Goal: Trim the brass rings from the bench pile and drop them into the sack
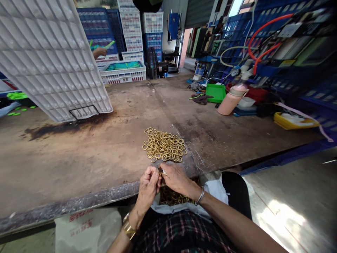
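Rings of a brassy colour lie heaped on the desk, just beyond our two hands. Our left hand and our right hand meet at the fingertips, both pinching a small dark and pale piece, mostly hidden; we cannot tell what it is. Below our right hand, more rings sit within white cloth. Well beyond it, rightward, stands a pink bottle.

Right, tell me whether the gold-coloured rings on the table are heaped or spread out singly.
Heaped: the rings overlap in one pile on the table, lying over each other and thinning toward the edges.
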`<action>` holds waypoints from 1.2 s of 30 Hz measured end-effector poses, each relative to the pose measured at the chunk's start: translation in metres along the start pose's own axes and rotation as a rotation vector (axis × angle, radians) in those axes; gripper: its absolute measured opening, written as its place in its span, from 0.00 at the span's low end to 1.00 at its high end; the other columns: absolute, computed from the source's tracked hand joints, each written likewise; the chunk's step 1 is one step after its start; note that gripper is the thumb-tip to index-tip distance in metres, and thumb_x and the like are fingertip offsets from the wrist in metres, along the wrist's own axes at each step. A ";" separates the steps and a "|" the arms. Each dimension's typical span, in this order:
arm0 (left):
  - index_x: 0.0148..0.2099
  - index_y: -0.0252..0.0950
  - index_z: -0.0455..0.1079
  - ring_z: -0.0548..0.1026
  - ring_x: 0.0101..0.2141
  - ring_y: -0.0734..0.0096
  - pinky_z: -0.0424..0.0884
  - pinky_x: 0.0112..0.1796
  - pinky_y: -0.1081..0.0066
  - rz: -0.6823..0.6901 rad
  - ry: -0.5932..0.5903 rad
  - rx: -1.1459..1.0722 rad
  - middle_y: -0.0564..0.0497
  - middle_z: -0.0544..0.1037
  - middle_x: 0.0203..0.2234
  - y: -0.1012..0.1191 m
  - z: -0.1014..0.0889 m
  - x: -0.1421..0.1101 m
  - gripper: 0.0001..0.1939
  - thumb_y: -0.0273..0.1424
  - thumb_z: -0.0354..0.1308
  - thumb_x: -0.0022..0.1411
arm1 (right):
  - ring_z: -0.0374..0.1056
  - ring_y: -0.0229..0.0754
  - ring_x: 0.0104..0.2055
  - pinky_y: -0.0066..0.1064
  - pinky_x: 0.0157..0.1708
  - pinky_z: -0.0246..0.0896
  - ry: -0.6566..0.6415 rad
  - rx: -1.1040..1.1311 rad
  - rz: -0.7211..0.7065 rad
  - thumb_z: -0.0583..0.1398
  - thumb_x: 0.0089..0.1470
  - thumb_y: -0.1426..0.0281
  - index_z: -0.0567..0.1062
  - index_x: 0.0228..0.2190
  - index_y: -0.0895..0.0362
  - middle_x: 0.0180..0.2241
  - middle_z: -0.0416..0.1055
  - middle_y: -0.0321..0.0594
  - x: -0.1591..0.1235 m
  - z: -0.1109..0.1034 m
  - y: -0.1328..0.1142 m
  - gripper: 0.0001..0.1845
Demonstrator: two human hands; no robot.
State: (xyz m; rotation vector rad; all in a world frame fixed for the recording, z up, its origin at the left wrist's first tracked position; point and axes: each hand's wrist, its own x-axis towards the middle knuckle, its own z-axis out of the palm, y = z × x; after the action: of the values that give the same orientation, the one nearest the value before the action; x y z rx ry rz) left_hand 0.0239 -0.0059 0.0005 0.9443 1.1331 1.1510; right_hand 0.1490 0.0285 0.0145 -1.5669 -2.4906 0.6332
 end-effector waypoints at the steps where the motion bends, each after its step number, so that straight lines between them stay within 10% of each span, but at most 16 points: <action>1: 0.26 0.37 0.57 0.55 0.13 0.83 0.53 0.16 0.80 -0.001 0.005 0.002 0.60 0.62 0.13 0.000 0.000 -0.001 0.17 0.45 0.53 0.54 | 0.65 0.38 0.31 0.28 0.26 0.43 -0.006 -0.012 0.005 0.50 0.50 0.76 0.68 0.33 0.57 0.29 0.71 0.41 0.000 -0.001 -0.001 0.09; 21: 0.27 0.37 0.59 0.58 0.17 0.80 0.54 0.20 0.77 0.070 0.003 0.082 0.58 0.62 0.16 0.000 -0.007 -0.019 0.13 0.39 0.52 0.58 | 0.68 0.42 0.32 0.28 0.26 0.47 -0.079 -0.094 0.029 0.49 0.51 0.77 0.69 0.33 0.59 0.30 0.73 0.46 0.009 -0.003 0.000 0.11; 36: 0.31 0.35 0.62 0.62 0.15 0.82 0.56 0.19 0.78 0.040 -0.094 -0.286 0.54 0.72 0.21 -0.001 -0.013 -0.016 0.11 0.38 0.52 0.58 | 0.68 0.44 0.33 0.28 0.27 0.48 0.031 -0.170 0.033 0.55 0.49 0.72 0.62 0.41 0.57 0.31 0.72 0.43 0.030 0.003 -0.013 0.14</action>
State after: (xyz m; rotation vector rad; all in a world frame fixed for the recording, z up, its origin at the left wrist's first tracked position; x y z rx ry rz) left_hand 0.0105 -0.0220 0.0001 0.7926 0.8503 1.2498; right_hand 0.1237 0.0498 0.0137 -1.6638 -2.5599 0.4063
